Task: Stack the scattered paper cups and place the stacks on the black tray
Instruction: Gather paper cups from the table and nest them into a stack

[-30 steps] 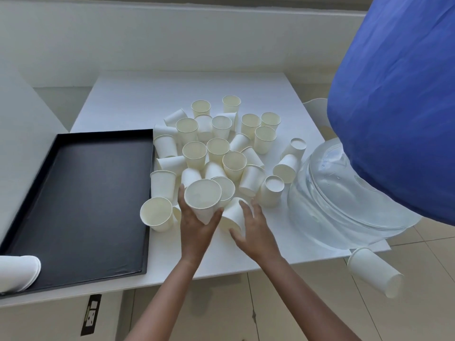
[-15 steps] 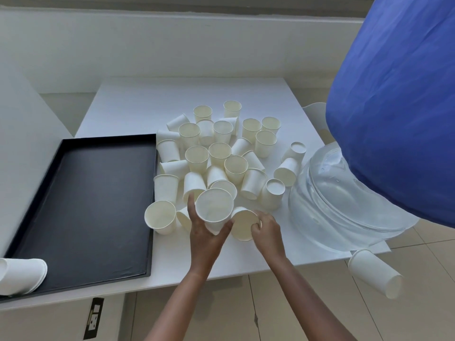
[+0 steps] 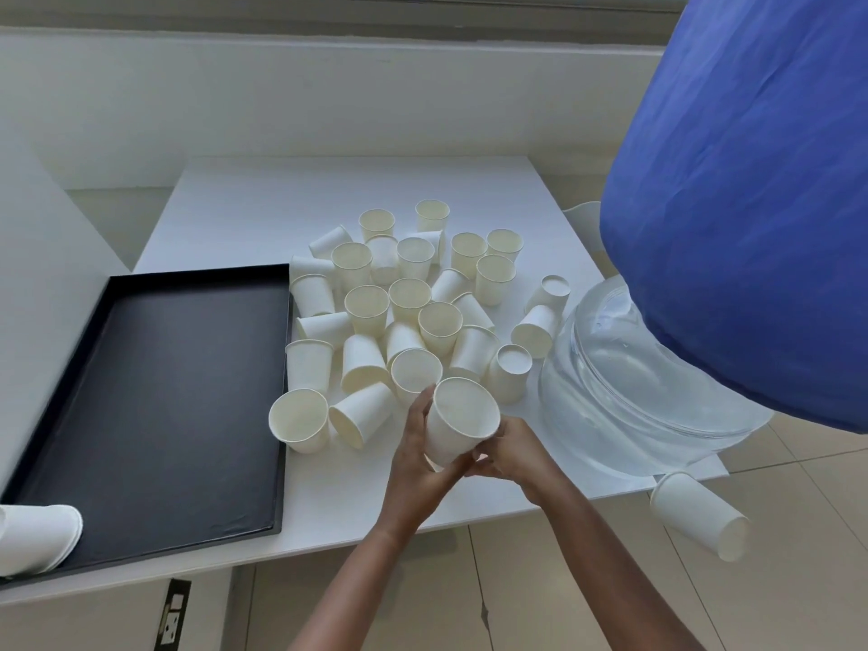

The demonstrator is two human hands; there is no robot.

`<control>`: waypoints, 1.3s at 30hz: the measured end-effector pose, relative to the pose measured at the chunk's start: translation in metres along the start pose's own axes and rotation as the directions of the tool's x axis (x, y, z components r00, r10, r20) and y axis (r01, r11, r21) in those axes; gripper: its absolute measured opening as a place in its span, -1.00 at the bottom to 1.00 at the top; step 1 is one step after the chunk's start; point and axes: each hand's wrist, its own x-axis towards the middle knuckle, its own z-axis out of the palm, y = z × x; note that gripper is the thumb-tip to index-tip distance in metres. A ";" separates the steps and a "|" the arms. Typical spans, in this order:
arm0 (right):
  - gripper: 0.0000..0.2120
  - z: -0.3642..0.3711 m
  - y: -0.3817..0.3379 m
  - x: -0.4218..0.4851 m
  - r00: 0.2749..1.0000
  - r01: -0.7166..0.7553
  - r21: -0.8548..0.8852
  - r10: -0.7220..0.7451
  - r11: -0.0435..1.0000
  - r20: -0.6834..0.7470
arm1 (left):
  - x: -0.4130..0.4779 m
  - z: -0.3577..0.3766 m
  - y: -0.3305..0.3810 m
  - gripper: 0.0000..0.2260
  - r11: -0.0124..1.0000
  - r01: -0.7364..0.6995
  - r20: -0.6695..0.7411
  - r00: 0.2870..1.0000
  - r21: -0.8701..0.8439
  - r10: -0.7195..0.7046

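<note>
Left hand [image 3: 413, 462] and right hand [image 3: 523, 451], a cup each before, clasped one paper cup [image 3: 462, 422]; loose cups [image 3: 366, 305] crowded beyond their fingers [image 3: 424, 402]

Bright, even light w/ soft shadows (wide-angle bend at edges), slightly soft overall.

Tray [image 3: 141, 392] lies left of scattered cups [image 3: 404, 293].

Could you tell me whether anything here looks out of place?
Yes: one paper cup sits beyond the front right corner of the table, over the floor tiles, apart from the scattered cups on top.
</note>
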 end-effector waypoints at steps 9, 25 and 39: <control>-0.73 -0.003 -0.014 -0.010 0.998 0.022 -0.049 -0.018 0.999 0.061 | 0.001 -0.004 -0.004 -0.17 1.000 0.025 0.091 0.996 -0.012 -0.024; -0.30 0.002 -0.001 -0.027 0.868 0.431 -0.588 -0.493 0.684 0.062 | 0.006 -0.006 -0.005 -0.10 0.993 0.008 0.090 0.996 0.121 -0.019; -0.50 -0.061 0.050 -0.047 0.820 0.211 -0.731 -0.524 0.649 -0.229 | 0.007 0.050 0.007 -0.09 0.977 -0.054 0.225 0.974 0.208 0.006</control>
